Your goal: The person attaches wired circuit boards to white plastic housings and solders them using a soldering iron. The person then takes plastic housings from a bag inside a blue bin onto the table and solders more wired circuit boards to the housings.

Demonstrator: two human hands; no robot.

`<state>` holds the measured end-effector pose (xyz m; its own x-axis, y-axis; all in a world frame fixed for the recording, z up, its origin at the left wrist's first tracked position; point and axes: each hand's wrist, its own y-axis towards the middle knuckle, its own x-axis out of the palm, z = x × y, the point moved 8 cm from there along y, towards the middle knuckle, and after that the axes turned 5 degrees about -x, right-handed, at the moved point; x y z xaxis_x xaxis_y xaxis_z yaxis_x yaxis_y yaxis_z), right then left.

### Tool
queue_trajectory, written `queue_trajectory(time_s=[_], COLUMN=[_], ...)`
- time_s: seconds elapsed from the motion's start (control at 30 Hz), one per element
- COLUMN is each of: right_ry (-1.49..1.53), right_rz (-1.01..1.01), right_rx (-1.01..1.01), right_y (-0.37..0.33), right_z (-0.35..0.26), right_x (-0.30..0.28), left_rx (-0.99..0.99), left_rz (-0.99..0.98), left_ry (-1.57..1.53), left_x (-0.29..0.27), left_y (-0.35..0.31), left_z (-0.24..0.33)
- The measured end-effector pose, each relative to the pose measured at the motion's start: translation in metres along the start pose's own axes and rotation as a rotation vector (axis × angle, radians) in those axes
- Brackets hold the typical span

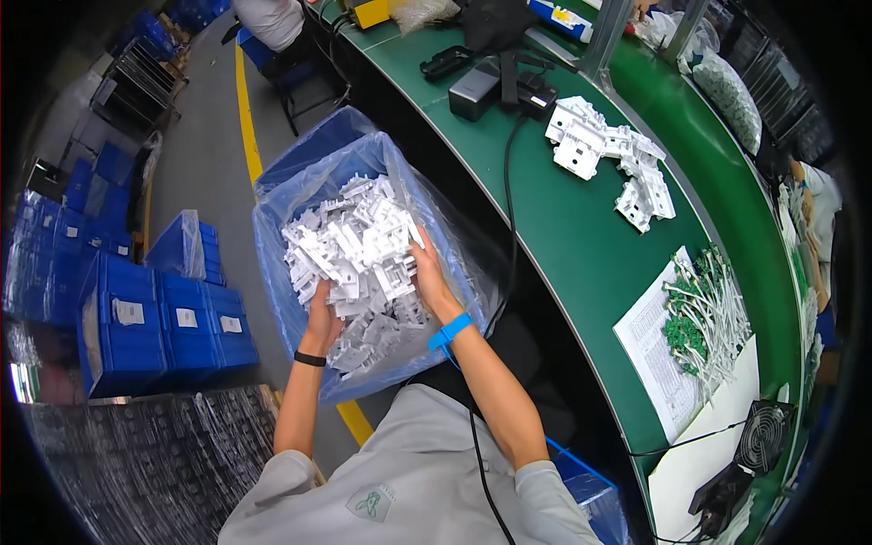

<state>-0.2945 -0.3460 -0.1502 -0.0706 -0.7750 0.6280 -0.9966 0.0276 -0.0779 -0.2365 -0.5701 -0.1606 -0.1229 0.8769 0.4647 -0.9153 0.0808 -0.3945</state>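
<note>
A blue bin (272, 263), lined with clear plastic film, holds a heap of white moulded plastic parts (363, 232). Both my hands reach into it and clasp a bunch of these parts between them. My left hand (324, 313) curls around the near left side of the bunch, a black band on its wrist. On the right side, my right hand (429, 272) grips with its fingers bent over the parts; a blue strap (450, 332) with a cord circles that wrist. Parts hide some of my fingertips.
A green workbench (545, 232) curves along the right, bearing more white parts (609, 154), green circuit boards with white wires (699, 318), paper sheets and a small fan (763, 438). A black cable (510, 182) hangs over its edge. Blue crates (127, 313) stand left. Someone sits at the far end.
</note>
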Motion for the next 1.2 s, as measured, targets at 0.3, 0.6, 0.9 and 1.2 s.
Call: queue_trajectory(time_s=[0.3,0.6,0.9,1.2], right_ry=[0.011,-0.037,0.07,0.037], right_rz=[-0.085,-0.137,-0.125,-0.019], right_rx=[-0.095,-0.277,-0.304,-0.511], right_y=[0.02,0.028,0.015,-0.009], right_z=[-0.084,-0.162,-0.227,-0.327], right_x=[0.021,0.047,0.054,0.035], left_rx=[-0.005,0.155,0.173,0.217], left_rz=[0.021,-0.018,-0.169,-0.328], left_ry=[0.004,-0.05,-0.031,0.01], left_x=[0.064,0.138,0.19,0.292], left_y=[0.016,0.005,0.013,0.017], left_z=[0.025,0.082,0.095,0.111])
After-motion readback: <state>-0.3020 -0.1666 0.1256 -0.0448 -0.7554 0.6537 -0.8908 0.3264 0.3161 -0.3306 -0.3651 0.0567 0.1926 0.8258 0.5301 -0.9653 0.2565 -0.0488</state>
